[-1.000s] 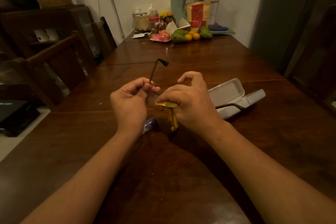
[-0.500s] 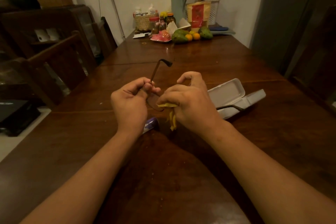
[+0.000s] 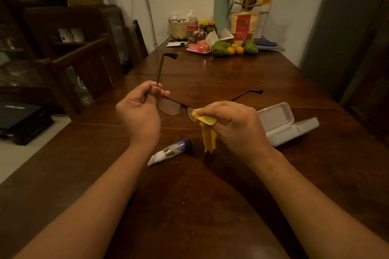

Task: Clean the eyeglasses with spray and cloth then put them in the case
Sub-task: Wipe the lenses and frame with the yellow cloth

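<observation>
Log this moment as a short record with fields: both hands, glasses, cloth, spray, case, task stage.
left hand: pinches the eyeglasses at a frame corner, where one temple arm rises
right hand: pinches the yellow cloth against the other lens
eyeglasses: held above the table, both temple arms unfolded
spray bottle: lies on its side on the table, below the hands, untouched
case: open on the table, right of the right hand, nothing visible inside
stage: wiping a lens; glasses not yet in the case
</observation>
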